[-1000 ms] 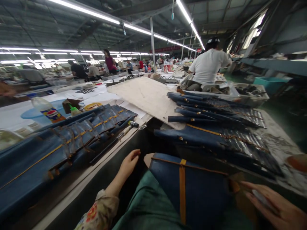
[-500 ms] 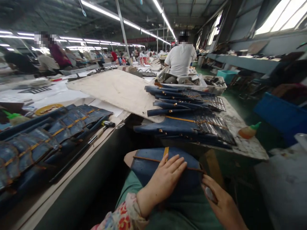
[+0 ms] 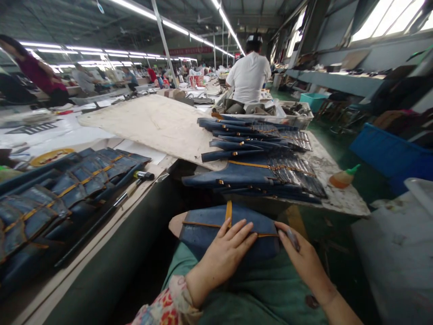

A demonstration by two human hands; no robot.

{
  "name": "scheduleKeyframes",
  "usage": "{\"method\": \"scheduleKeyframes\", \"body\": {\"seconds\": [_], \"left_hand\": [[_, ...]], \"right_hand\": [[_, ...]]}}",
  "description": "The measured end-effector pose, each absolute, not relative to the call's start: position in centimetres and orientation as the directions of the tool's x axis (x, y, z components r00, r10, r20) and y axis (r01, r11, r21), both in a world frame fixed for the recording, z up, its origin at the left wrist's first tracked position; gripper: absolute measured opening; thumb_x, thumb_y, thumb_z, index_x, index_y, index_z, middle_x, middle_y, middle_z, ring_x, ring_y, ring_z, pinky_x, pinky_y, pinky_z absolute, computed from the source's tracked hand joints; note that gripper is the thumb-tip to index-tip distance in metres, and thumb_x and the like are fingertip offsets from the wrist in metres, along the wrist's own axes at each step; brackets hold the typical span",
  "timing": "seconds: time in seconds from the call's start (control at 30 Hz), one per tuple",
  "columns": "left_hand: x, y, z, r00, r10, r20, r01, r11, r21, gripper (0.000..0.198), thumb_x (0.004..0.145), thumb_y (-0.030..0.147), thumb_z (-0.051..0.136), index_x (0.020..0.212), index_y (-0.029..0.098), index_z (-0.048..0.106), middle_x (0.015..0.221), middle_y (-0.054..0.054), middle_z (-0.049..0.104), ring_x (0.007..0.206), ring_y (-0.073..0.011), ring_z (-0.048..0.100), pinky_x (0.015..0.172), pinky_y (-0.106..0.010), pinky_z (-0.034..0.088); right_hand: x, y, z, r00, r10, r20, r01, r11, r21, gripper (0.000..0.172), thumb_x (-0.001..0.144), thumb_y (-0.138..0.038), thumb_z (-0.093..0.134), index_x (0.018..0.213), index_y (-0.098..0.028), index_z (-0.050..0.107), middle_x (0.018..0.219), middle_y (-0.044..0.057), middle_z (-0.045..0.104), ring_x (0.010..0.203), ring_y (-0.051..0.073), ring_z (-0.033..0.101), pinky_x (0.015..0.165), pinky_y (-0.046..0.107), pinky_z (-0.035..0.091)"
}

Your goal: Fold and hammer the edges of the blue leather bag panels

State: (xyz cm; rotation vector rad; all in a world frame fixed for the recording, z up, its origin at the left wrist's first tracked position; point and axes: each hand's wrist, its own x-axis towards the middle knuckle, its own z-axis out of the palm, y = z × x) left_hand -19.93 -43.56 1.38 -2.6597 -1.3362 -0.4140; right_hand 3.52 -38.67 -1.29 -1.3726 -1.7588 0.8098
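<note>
Blue, leather-like panel [image 3: 204, 234] lies at six o'clock on the green-clad lap [image 3: 260, 295], probably light, stiffish; best held by its edges. Left hand [image 3: 225, 253] rests flat, fingers extended; right hand [image 3: 302, 253], curled round a grey tool [image 3: 293, 240], meets its three-o'clock end.

Your left hand [image 3: 226, 253] covers part of the blue piece [image 3: 204, 215], while your right hand [image 3: 303, 253] partly hides a grey object [image 3: 292, 240].

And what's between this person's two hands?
In the head view, part of the dark blue piece lies between the left hand and right hand, with a narrow orange strip along it.
</note>
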Motion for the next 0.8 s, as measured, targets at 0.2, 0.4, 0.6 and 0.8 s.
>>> {"method": "scheduleKeyframes", "body": {"seconds": [0.2,0.4,0.6,0.8], "left_hand": [[-17.6,-43.7,0.7,0.439,0.839,0.322,0.879,-0.475,0.041,0.039,0.090,0.020,0.039,0.129,0.018,0.044,0.120,-0.005,0.054,0.106,-0.0190,0.047,0.096,-0.035,0.035],[-14.8,-43.0,0.3,0.472,0.818,0.329,0.861,-0.507,0.024,0.041,0.092,0.026,0.036,0.131,0.014,0.042,0.118,-0.007,0.054,0.108,-0.0195,0.046,0.095,-0.035,0.035],[-13.4,-42.1,0.4,0.506,0.798,0.327,0.823,-0.560,0.094,0.041,0.093,0.029,0.033,0.128,0.010,0.044,0.115,-0.009,0.055,0.104,-0.0208,0.047,0.089,-0.035,0.038],[-13.9,-42.1,1.0,0.510,0.801,0.314,0.804,-0.574,0.159,0.040,0.093,0.031,0.035,0.127,0.013,0.044,0.115,-0.008,0.055,0.103,-0.0196,0.048,0.087,-0.034,0.039]], "right_hand": [[3.6,-37.5,-2.3,-0.182,0.983,0.019,0.340,0.081,-0.937,0.046,0.082,-0.053,0.051,0.109,-0.018,0.062,0.095,0.007,0.066,0.092,0.025,0.060,0.084,0.037,0.049],[5.9,-39.0,-2.8,-0.081,0.997,0.009,0.138,0.020,-0.990,0.047,0.090,-0.054,0.041,0.121,-0.020,0.051,0.068,0.000,0.054,0.054,0.012,0.049,0.052,0.022,0.044],[6.0,-38.6,-0.9,-0.074,0.997,-0.012,0.274,0.009,-0.962,0.059,0.091,-0.061,0.028,0.127,-0.019,0.048,0.074,0.001,0.050,0.056,0.013,0.049,0.048,0.022,0.044],[5.8,-39.0,-1.3,-0.241,0.908,0.343,0.590,0.418,-0.691,0.038,0.092,-0.041,0.041,0.123,-0.023,0.054,0.113,0.007,0.052,0.106,0.021,0.051,0.092,0.033,0.044]]}}
